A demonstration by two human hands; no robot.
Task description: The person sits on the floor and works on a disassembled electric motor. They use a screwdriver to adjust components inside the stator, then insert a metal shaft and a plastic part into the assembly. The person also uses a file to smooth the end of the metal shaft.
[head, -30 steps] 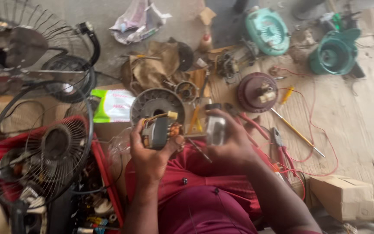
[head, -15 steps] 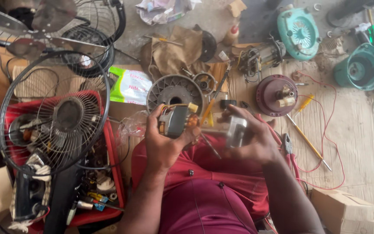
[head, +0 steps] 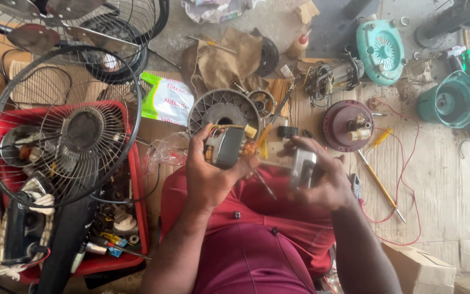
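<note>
My left hand [head: 208, 174] grips a small grey motor core [head: 225, 146] with copper windings and coloured wires, held upright above my red-clad lap. My right hand [head: 322, 177] holds a grey metal bracket piece [head: 302, 166] just right of the core, blurred by motion. A thin rod [head: 265, 184] runs down between the two hands. Just beyond the core lies a round grey vented motor cover [head: 224, 111] on the floor.
A wire fan guard [head: 63, 125] leans over a red crate [head: 137, 179] of parts at left. A maroon motor housing [head: 346, 125], yellow-handled screwdrivers [head: 379, 182], red wire [head: 409, 163], teal fan housings [head: 382, 46], a cardboard box [head: 417, 269] and a brown cloth [head: 227, 57] surround me.
Both hands have stayed close together with the core and bracket. The view has shifted, so the crate and fan guard sit more to the right in frame.
</note>
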